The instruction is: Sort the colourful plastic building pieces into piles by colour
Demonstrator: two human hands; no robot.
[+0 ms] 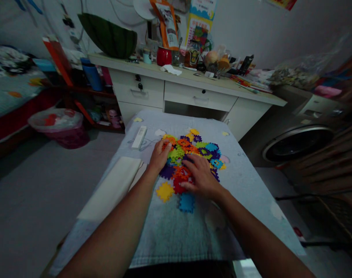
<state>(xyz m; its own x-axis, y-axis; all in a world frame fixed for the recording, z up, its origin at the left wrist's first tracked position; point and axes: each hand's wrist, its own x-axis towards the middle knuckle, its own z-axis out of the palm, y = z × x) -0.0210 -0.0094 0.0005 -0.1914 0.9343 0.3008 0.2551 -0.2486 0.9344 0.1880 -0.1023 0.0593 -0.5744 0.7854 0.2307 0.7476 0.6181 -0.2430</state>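
Note:
A heap of colourful interlocking plastic tiles with toothed edges [177, 154] lies mid-table, in orange, green, purple, red, blue and yellow. At the heap's left edge is my left hand [160, 156], its loosely bent fingers touching orange pieces. My right hand [201, 175] rests over the right and near part of the heap with its fingers spread. Under its thumb a red tile [180, 184] shows. A yellow square tile [164, 191] and a blue square tile [186, 203] lie flat at the near side. The hands cover some pieces.
A pale cloth [222, 243] covers the table. On its left lie a white power strip [139, 137] and a folded cream sheet [112, 189]. Behind stands a cluttered white desk [141, 90]; a washing machine [297, 131] is at right, a pink bin [62, 131] at left.

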